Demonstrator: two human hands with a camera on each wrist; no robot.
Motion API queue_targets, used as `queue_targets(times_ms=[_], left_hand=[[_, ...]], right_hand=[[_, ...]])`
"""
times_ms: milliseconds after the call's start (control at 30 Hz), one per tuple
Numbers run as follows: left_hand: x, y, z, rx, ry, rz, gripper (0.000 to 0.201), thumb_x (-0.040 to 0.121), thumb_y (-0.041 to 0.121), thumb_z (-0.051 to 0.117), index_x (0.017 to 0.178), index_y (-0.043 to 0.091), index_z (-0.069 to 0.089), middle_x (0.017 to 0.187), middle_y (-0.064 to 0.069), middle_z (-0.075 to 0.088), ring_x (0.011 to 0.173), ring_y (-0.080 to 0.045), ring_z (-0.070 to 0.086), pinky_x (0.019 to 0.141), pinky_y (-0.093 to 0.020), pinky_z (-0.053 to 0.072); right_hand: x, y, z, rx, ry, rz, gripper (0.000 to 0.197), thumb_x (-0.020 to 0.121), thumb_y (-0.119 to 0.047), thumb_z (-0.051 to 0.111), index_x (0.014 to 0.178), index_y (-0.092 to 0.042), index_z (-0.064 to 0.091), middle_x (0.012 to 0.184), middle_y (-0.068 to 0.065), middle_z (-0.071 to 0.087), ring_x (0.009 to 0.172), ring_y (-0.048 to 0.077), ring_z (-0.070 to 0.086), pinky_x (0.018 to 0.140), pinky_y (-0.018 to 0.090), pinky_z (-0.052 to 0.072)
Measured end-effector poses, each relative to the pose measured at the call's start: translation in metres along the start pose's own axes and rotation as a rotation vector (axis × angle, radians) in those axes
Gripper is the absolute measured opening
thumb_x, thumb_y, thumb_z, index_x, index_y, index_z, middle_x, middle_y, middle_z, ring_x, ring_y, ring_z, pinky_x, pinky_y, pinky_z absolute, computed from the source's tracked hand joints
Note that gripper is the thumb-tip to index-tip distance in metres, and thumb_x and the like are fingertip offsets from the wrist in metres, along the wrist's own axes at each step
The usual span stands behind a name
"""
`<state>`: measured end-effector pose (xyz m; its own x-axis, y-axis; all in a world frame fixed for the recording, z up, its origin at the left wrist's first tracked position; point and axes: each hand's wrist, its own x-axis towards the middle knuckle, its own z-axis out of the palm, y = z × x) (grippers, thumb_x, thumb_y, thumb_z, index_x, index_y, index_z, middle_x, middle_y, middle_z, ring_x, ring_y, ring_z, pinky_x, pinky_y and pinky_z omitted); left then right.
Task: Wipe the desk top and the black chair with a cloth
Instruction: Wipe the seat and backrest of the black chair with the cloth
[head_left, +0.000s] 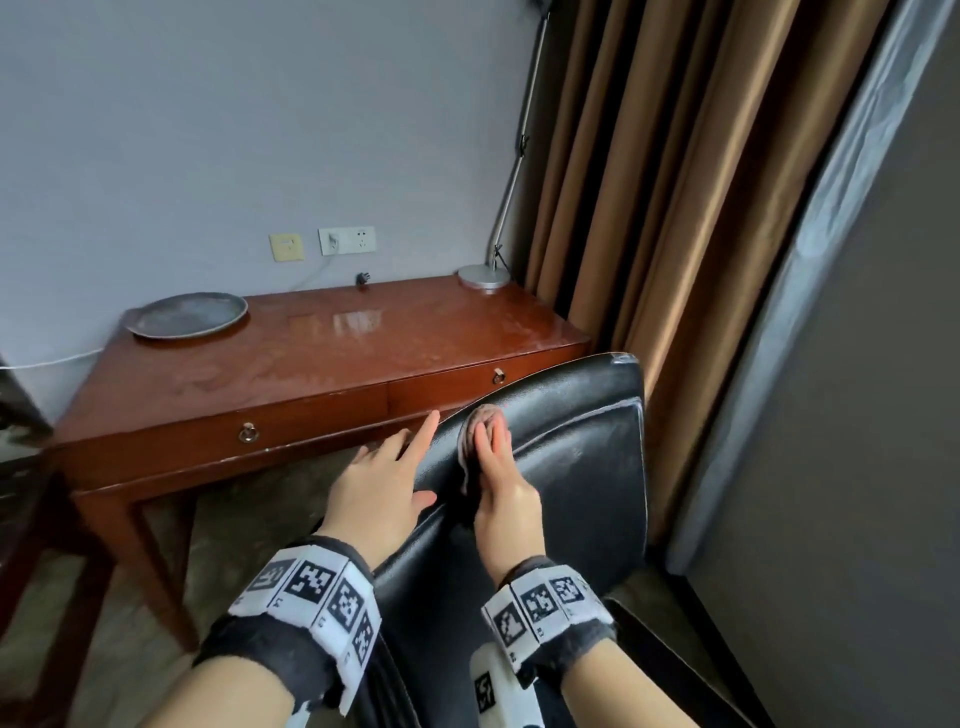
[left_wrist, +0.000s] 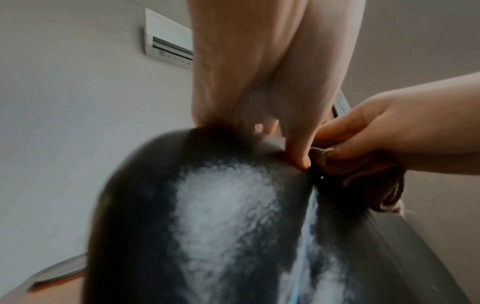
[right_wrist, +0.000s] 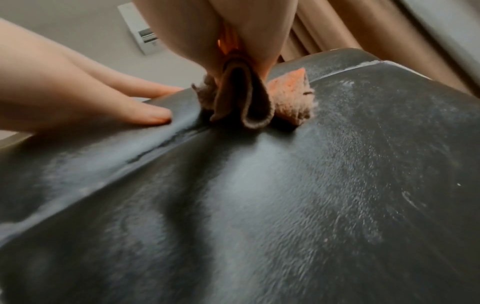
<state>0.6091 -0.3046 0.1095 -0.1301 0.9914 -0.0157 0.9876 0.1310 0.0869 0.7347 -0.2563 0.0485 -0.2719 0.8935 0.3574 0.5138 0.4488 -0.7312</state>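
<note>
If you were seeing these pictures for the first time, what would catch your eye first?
First, the two hands on the black chair in the foreground: the right hand presses a bunched brownish cloth against the leather, while the left hand rests flat on the chair's edge beside it. Pale dusty patches show on the leather. Behind stands the reddish wooden desk, with a grey plate at its left end and a lamp base at its right.

Open room on the chair back's right

The black leather chair back (head_left: 571, 457) lies bare rightward; brown curtains (head_left: 639, 208) close the far right.
</note>
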Motion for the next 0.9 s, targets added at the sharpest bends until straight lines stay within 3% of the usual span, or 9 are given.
queue_targets(times_ms=[133, 300, 433, 600, 667, 733, 767, 833, 900], left_hand=[[-0.054, -0.003, 0.002, -0.054, -0.021, -0.089, 0.084, 0.096, 0.035, 0.048, 0.148, 0.028, -0.017, 0.159, -0.002, 0.006, 0.142, -0.029, 0.022, 0.114, -0.036, 0.022], [-0.135, 0.007, 0.001, -0.183, -0.033, -0.192, 0.094, 0.091, 0.023, 0.058, 0.149, 0.023, -0.016, 0.159, -0.006, -0.003, 0.142, -0.029, 0.023, 0.109, -0.035, 0.030], [-0.201, 0.019, -0.001, -0.386, -0.070, -0.199, 0.100, 0.087, 0.018, 0.063, 0.150, 0.022, -0.014, 0.160, -0.005, -0.003, 0.143, -0.025, 0.022, 0.110, -0.033, 0.028], [-0.282, 0.029, -0.017, -0.420, -0.125, -0.102, 0.078, 0.092, 0.038, 0.055, 0.152, 0.027, 0.005, 0.142, -0.009, 0.047, 0.128, -0.022, 0.045, 0.105, -0.026, 0.031], [-0.305, 0.030, -0.023, -0.402, -0.134, -0.030, 0.060, 0.097, 0.036, 0.047, 0.149, 0.031, 0.017, 0.127, -0.013, 0.060, 0.111, -0.019, 0.058, 0.096, -0.021, 0.038], [-0.324, 0.032, -0.029, -0.381, -0.170, 0.063, 0.049, 0.099, 0.029, 0.045, 0.145, 0.032, 0.030, 0.112, -0.011, 0.068, 0.085, -0.010, 0.063, 0.081, -0.006, 0.038], [-0.329, 0.034, -0.032, -0.364, -0.185, 0.109, 0.046, 0.098, 0.026, 0.047, 0.142, 0.032, 0.036, 0.118, -0.008, 0.067, 0.090, -0.007, 0.063, 0.083, -0.004, 0.034], [-0.335, 0.041, -0.042, -0.318, -0.187, 0.201, 0.043, 0.095, 0.025, 0.053, 0.137, 0.031, 0.047, 0.133, 0.001, 0.057, 0.122, -0.010, 0.050, 0.099, -0.010, 0.025], [-0.333, 0.049, -0.048, -0.223, -0.135, 0.297, 0.040, 0.090, 0.030, 0.061, 0.129, 0.032, 0.057, 0.126, 0.006, 0.061, 0.120, -0.013, 0.049, 0.104, -0.022, 0.030]], right_hand=[[-0.046, -0.037, 0.001, 0.042, -0.177, -0.027, 0.074, 0.088, 0.011, 0.037, 0.148, -0.029, 0.019, 0.157, -0.010, 0.001, 0.142, 0.014, 0.021, 0.109, 0.058, 0.028], [-0.111, -0.070, -0.012, 0.103, -0.267, -0.093, 0.068, 0.090, 0.010, 0.039, 0.147, -0.025, 0.027, 0.156, -0.008, 0.013, 0.134, 0.020, 0.040, 0.111, 0.027, 0.028], [-0.154, -0.083, -0.035, 0.059, -0.397, -0.115, 0.067, 0.090, 0.009, 0.037, 0.147, -0.025, 0.027, 0.156, -0.007, 0.016, 0.133, 0.022, 0.041, 0.111, 0.025, 0.029], [-0.208, -0.091, -0.083, 0.100, -0.539, -0.168, 0.059, 0.093, 0.009, 0.037, 0.145, -0.020, 0.032, 0.152, -0.006, 0.024, 0.139, 0.017, 0.031, 0.103, 0.001, 0.016], [-0.229, -0.097, -0.108, 0.053, -0.612, -0.161, 0.059, 0.094, 0.008, 0.037, 0.146, -0.019, 0.028, 0.153, -0.006, 0.023, 0.135, 0.015, 0.035, 0.101, 0.006, 0.026], [-0.246, -0.100, -0.131, -0.001, -0.664, -0.179, 0.059, 0.093, 0.008, 0.039, 0.146, -0.018, 0.030, 0.152, -0.005, 0.024, 0.137, 0.010, 0.032, 0.103, 0.005, 0.022], [-0.254, -0.101, -0.142, -0.004, -0.679, -0.188, 0.059, 0.092, 0.009, 0.040, 0.144, -0.016, 0.032, 0.151, -0.005, 0.026, 0.137, 0.005, 0.027, 0.103, 0.001, 0.015], [-0.269, -0.103, -0.165, -0.011, -0.701, -0.170, 0.058, 0.091, 0.011, 0.041, 0.142, -0.016, 0.037, 0.146, -0.008, 0.032, 0.133, -0.003, 0.025, 0.100, -0.005, 0.010], [-0.284, -0.105, -0.187, -0.053, -0.718, -0.158, 0.057, 0.091, 0.010, 0.043, 0.140, -0.019, 0.041, 0.142, -0.014, 0.035, 0.129, -0.008, 0.028, 0.100, -0.005, 0.011]])
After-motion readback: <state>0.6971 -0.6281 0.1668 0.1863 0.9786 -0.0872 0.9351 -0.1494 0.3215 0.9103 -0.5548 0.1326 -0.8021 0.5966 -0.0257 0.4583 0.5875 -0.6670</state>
